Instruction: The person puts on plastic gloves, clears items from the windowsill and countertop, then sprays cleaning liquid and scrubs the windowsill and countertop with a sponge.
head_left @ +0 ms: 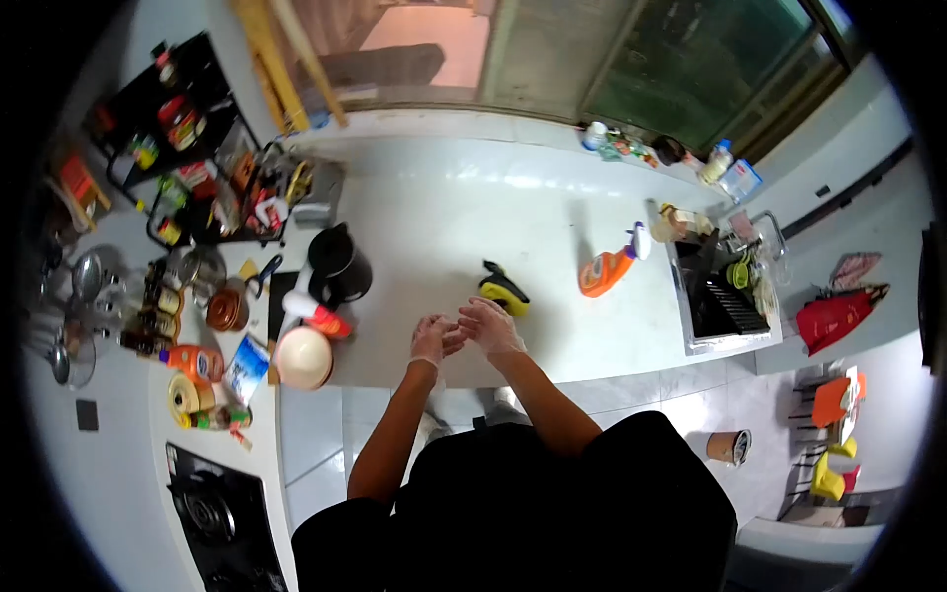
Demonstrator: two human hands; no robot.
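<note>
Both hands wear thin clear gloves and are held close together above the front part of the white counter [424, 212]. My left hand [435, 340] has its fingers apart and pointing towards the other hand, with nothing seen in it. My right hand [490, 327] is beside it, fingers loosely stretched; whether the fingertips touch is too small to tell. Just beyond my right hand lies a crumpled yellow and black item [505, 292], perhaps a cloth, partly covered by the fingers. An orange spray bottle [606, 273] with a white nozzle lies or stands further right.
On the left are a black kettle [338, 264], a red and white bottle [318, 316], a pale bowl [304, 358] and a crowded rack [187, 128]. A sink [725, 342] with a black drainer is at the right. A stove [219, 518] is lower left.
</note>
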